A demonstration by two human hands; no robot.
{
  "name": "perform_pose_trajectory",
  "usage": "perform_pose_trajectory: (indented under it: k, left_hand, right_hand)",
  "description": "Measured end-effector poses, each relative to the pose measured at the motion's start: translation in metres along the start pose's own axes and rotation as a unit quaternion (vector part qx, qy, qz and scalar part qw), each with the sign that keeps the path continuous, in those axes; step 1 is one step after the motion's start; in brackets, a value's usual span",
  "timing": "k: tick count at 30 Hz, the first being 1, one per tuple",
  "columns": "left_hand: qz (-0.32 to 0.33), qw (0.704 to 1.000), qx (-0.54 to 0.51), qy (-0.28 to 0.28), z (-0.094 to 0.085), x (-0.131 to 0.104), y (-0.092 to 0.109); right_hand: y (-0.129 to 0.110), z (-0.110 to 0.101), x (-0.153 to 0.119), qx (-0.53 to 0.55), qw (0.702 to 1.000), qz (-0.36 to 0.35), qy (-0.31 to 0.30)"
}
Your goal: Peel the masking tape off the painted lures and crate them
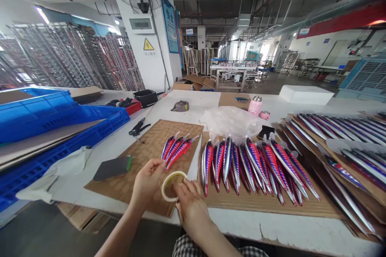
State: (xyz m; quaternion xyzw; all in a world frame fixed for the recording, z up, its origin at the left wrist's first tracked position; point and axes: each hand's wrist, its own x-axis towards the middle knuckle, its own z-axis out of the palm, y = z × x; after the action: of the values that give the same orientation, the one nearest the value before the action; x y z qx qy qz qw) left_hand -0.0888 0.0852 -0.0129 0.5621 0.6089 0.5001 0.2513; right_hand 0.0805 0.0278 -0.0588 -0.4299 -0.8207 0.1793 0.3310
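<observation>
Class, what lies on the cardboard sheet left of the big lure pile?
The sheet carries three lures; a dark block overlaps its edge; what the left hand covers is hidden.

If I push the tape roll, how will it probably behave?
The tape roll may roll if stood on edge, given its round rim. Its open middle suggests it is fairly light. Its evenly curved ring looks rather stiff.

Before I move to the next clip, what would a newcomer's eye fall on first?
Probably the red-and-purple fishing lures massed on cardboard, right of the hands. Next, the pale tape roll in the right hand, with three more lures by the left hand. Blue crates stand out far left.
</observation>
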Motion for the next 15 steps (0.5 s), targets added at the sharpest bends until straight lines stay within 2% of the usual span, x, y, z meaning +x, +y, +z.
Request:
perform_pose_trajectory:
  k: [5, 10, 13, 15]
  left_hand:
    - [0.058, 0.985, 0.156, -0.048, 0.04, 0.047, 0.009]
    - [0.035, 0.962, 0.255, -0.096, 0.079, 0.067, 0.014]
    - [0.01, 0.958, 0.263, -0.113, 0.085, 0.075, 0.013]
    - [0.005, 0.964, 0.238, -0.115, 0.079, 0.076, 0.015]
  right_hand:
    - [-0.002, -0.009, 0.001, 0.045, 0.999, 0.013, 0.005]
    - [-0.002, -0.011, 0.002, 0.055, 0.998, 0.015, 0.042]
    - [0.0, -0.009, 0.001, 0.056, 0.997, 0.006, 0.062]
    - [0.0, -0.008, 0.001, 0.06, 0.996, -0.001, 0.073]
